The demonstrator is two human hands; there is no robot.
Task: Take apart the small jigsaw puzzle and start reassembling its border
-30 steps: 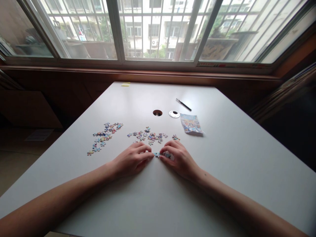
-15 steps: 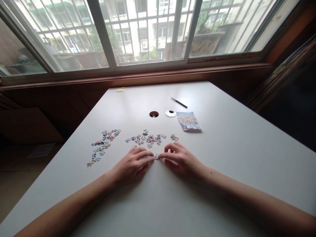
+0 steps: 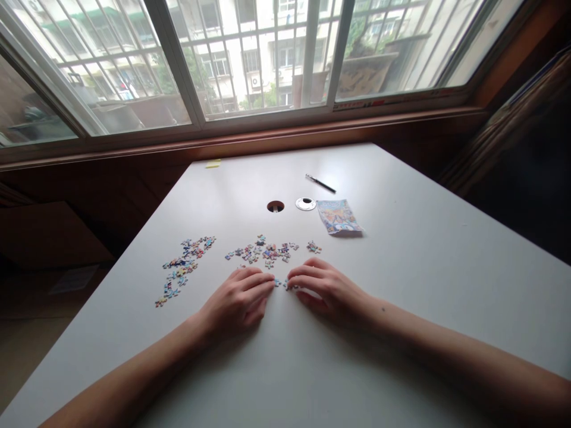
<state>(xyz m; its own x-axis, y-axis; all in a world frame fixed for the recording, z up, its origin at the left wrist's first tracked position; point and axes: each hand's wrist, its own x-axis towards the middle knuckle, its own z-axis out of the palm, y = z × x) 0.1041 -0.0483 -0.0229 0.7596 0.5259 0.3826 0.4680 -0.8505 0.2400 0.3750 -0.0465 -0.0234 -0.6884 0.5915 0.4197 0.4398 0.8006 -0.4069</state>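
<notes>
My left hand [image 3: 243, 295] rests on the white table with its fingers closed, the fingertips on a light-blue puzzle piece [image 3: 277, 282]. Opposite it, my right hand [image 3: 325, 286] has its fingers curled down on another small puzzle piece [image 3: 286, 285], partly covered by the fingertips. A narrow gap separates these two pieces. Just beyond my hands lies a loose spread of puzzle pieces [image 3: 270, 252], and a small cluster of pieces [image 3: 313, 246] sits above my right hand. Farther left, a long group of puzzle pieces [image 3: 182, 263] runs diagonally across the table.
A creased picture sheet [image 3: 339, 216] lies right of a round metal cover [image 3: 306, 204]. Beside the cover is a cable hole [image 3: 275, 207] in the table [image 3: 401, 249]. A black pen [image 3: 321, 183] and yellow tape [image 3: 213, 163] are toward the far edge, below the barred window.
My hands have drawn slightly apart. The pieces that were close together between my fingertips now show a gap. The whole view has shifted a little.
</notes>
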